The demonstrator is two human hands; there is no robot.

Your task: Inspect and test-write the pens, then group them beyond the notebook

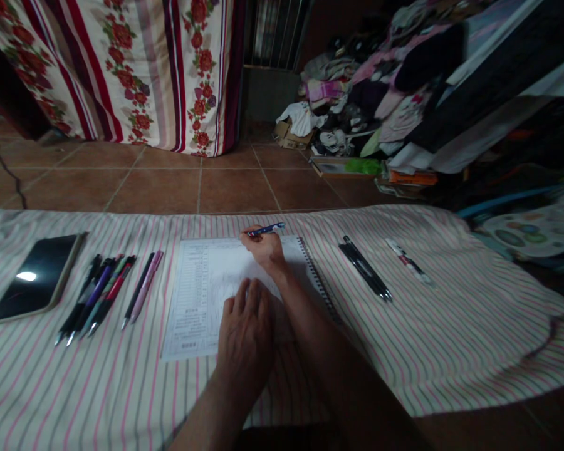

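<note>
A spiral notebook (pixel 286 257) with a printed left column lies open on the striped cloth. Near its top edge my right hand (pixel 263 249) is closed around a blue pen (pixel 266 229), whose far end points right. The pen's tip is hidden by my fingers. My left hand (pixel 247 319) lies flat on the lower part of the page, palm down with its fingers stretched forward. What is on the page under my hands is too faint to read.
Left of the notebook lie several pens (pixel 98 294), a pink pen (pixel 146 287) beside a dark one, and a phone (pixel 35 275). Black pens (pixel 365 270) and a white pen (pixel 408 262) lie to the right. Beyond are a floral curtain (pixel 160 75) and piled clothes (pixel 357 94).
</note>
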